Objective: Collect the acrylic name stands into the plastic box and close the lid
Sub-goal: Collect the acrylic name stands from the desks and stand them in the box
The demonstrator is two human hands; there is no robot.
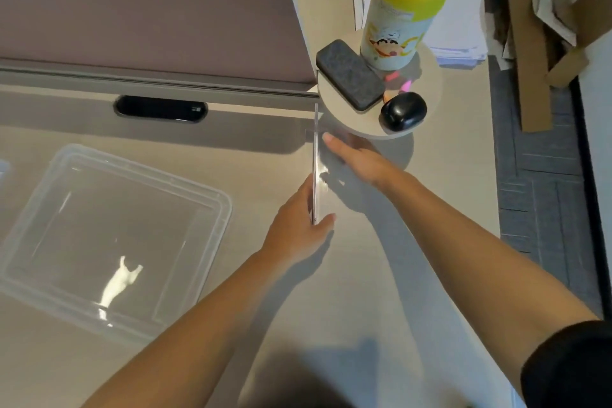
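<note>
A clear acrylic name stand (315, 142) stands on edge on the beige desk, seen almost edge-on as a thin vertical line. My left hand (298, 228) grips its near end, thumb on the right face and fingers on the left. My right hand (356, 156) lies flat against the stand's right face, fingers stretched toward its far end. The clear plastic box (212, 209) rests open on the desk to the left, with only glare showing inside. A sliver of clear plastic (2, 169) shows at the left edge; I cannot tell whether it is the lid.
A round tray (430, 93) behind the stand carries a yellow-capped bottle (402, 7), a dark case (349, 74) and a black mouse (402, 111). Papers (463, 10) lie behind. A desk partition (149, 10) runs along the back. Cardboard (536, 60) lies on the floor to the right.
</note>
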